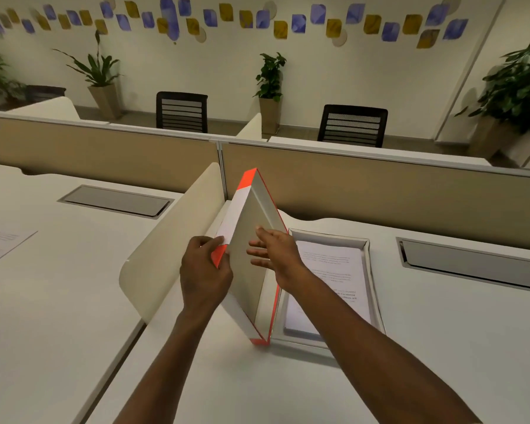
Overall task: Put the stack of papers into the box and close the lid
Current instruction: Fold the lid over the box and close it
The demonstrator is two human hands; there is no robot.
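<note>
Left of centre in the frame, the left hand (204, 272) grips the lid (251, 255) by its near side wall, fingers wrapped over the orange corner, thumb on the white band. This lid stands almost on edge, its hollow inside facing right, its lowest corner resting on the desk (196, 377) just beside the box (371, 298). Its upper end leans toward the curved divider (172, 240) at centre left.

To close well, I judge the lid should swing down to the right like a book cover, the left hand keeping its hold while the lower edge stays close along the box's left wall. Lining up the corners before lowering should stop a wall from catching on the rim; pressing down flat only once all four sides sit outside the rim looks wise.

Moving right, the right hand (276, 254) lies open, fingers spread against the lid's inner face, steadying it and gripping nothing.

Right of centre, the box lies flat and open on the desk. Inside it rests the stack of papers (331, 280), printed side up, lying flat below the rim with a narrow margin around it, so nothing looks likely to block the lid.

At far left a loose sheet (3, 244) lies on the neighbouring desk, well apart.
</note>
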